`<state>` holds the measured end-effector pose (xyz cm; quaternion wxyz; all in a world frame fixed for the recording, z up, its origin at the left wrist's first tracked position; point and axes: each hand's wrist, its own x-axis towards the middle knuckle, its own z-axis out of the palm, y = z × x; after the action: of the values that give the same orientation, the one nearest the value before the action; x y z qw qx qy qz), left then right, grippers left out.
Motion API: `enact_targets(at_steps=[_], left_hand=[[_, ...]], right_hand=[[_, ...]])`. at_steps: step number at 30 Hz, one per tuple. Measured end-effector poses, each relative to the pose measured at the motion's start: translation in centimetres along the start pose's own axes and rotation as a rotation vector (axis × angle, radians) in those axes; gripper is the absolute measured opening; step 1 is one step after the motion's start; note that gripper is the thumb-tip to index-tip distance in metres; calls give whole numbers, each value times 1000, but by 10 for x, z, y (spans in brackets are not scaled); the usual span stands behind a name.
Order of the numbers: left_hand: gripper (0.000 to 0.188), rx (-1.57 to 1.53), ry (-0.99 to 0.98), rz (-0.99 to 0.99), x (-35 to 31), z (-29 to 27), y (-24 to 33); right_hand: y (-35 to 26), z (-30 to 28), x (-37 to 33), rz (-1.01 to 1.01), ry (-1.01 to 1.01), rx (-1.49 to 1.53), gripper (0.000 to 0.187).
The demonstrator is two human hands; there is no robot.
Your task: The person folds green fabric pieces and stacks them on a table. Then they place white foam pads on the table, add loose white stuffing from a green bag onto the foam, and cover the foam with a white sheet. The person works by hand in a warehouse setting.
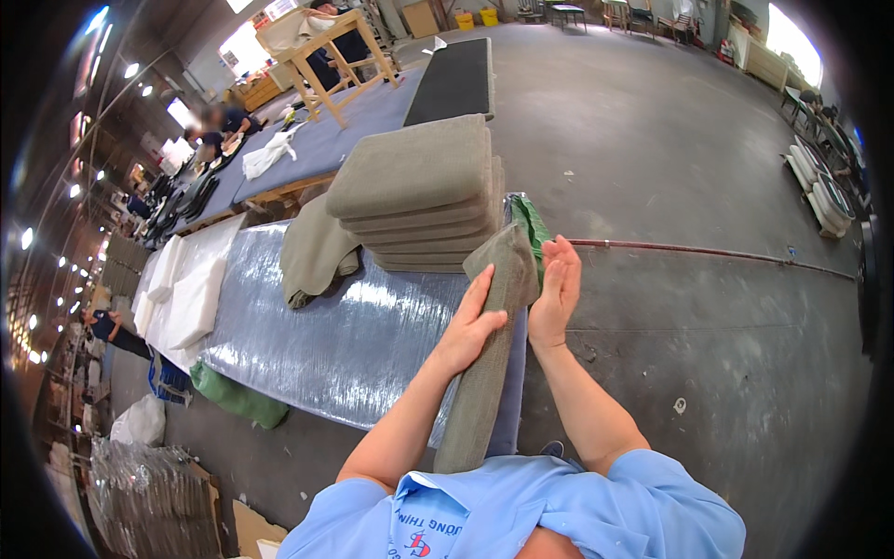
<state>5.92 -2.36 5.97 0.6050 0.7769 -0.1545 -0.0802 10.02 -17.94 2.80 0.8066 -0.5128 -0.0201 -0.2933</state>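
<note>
Between your two hands, the olive-grey cushion stands on its narrow side along the right end of the bench, reaching back to your light blue shirt. Your left hand lies on it, fingers extended and thumb across the narrow side; whether they grip, I cannot tell. Your right hand is open beside it, fingers straight and upward. Just beyond sits a stack of matching cushions, with a loose olive-grey cloth to its left.
</note>
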Motion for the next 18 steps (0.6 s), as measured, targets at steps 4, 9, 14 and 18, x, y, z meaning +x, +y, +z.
enact_targets(at_steps=[4,9,14,18], left_hand=[[68,-227,9,-57,57,10,-4],[66,-208,42,-161,81,20,-23],[65,-182,63,-81,89,18,-40],[62,-50,116,-36,76,25,-73]], right_hand=[[-1,0,3,100,-122,186,63],[-1,5,10,141,-181,135,76],[-5,8,13,28,-332,-254,65],[-12,1,20,-47,-493,-659,59]])
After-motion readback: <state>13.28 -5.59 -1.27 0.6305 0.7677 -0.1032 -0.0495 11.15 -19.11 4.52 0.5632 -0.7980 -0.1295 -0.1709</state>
